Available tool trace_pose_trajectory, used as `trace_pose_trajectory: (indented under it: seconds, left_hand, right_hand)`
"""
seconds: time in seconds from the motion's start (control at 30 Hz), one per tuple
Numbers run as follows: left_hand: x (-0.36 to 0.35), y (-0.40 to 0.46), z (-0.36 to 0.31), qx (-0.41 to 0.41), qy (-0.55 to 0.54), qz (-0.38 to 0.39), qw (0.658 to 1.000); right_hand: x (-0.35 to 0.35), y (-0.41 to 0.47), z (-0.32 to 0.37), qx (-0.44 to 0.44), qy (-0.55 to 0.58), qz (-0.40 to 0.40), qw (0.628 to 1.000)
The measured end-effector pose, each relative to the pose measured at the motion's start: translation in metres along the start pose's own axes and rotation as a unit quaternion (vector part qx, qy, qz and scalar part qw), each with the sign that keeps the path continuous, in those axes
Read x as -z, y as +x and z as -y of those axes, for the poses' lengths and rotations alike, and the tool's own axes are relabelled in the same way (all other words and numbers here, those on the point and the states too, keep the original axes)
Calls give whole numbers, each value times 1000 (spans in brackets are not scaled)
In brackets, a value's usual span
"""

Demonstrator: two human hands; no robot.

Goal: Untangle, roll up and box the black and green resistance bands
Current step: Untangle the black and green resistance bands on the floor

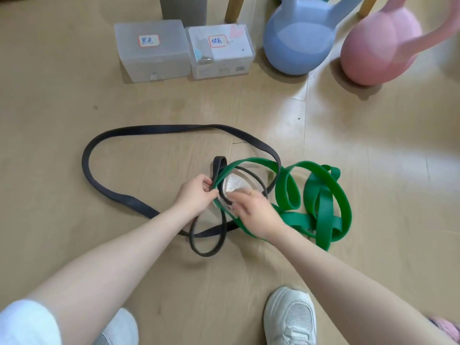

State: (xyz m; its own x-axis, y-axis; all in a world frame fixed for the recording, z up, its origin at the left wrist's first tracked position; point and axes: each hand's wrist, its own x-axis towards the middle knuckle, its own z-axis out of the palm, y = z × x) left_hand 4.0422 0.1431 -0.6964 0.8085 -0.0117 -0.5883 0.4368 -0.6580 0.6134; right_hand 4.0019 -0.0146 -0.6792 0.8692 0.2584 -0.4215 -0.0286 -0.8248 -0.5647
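A long black resistance band (99,143) lies in a wide loop on the wooden floor, with smaller loops near my hands. A green resistance band (323,195) is heaped in several coils to the right and is threaded through the black one. My left hand (196,194) pinches the black and green bands together where they cross. My right hand (254,212) is blurred and has its fingers on a thin black loop inside the green loop. Two lidded clear boxes stand at the back, the left box (151,51) and the right box (221,53), each with a handwritten label.
A blue kettlebell (298,43) and a pink kettlebell (375,48) sit at the back right. Wooden chair legs (234,8) and a grey post (184,7) stand behind the boxes. My white shoes (290,317) are at the bottom edge.
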Motion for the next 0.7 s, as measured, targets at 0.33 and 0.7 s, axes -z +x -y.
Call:
trace_pose_trajectory:
  seconds: [0.33,0.7]
  left_hand:
    - [13,-10,5,-20,-156,9,987]
    - [16,-23,23,-17,-104,23,994]
  right_hand:
    - [7,18,-40,-123,-179,89,972]
    - [5,19,-20,-193,-58,18,979]
